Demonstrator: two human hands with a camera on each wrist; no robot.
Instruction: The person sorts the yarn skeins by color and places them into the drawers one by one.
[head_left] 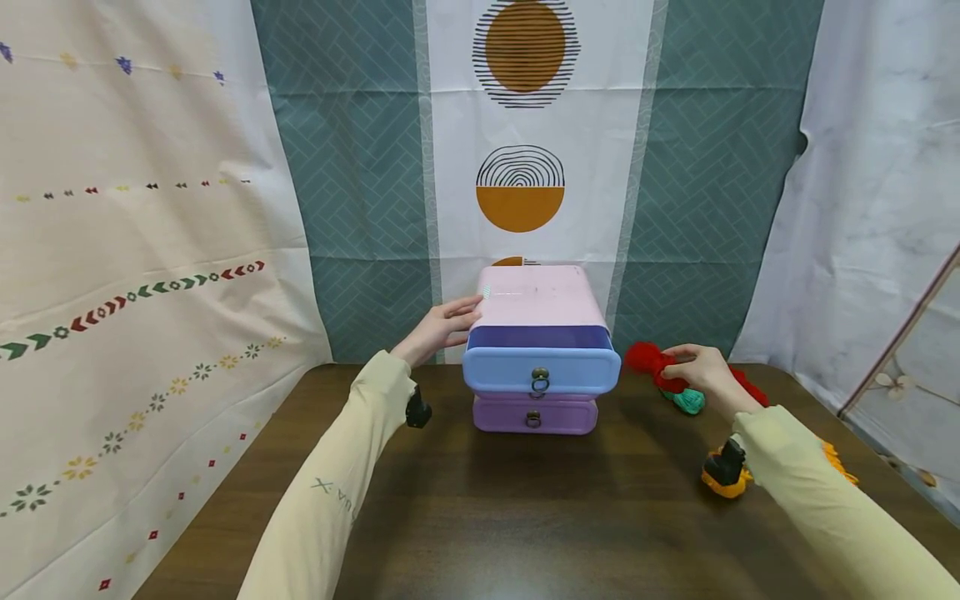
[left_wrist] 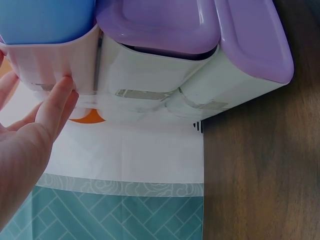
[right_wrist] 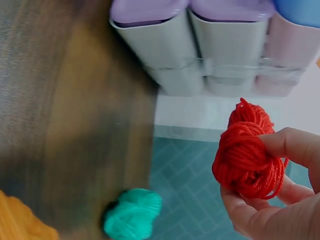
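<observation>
Your right hand (head_left: 703, 372) pinched the red yarn (right_wrist: 245, 155) between thumb and fingers, right of the stacked drawers (head_left: 502, 417), near the teal yarn (right_wrist: 134, 214). Your left hand (head_left: 437, 330), fingers extended, touched the pink casing (head_left: 536, 302); its blue drawer (head_left: 577, 372) stood pulled out.

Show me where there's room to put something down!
The biggest bare patch is on the table, in front of the drawers, between the left sleeve and right sleeve. A narrow strip lies between left sleeve and table's left edge. The right is crowded: green yarn and orange yarn near the right hand, which holds red yarn.
</observation>
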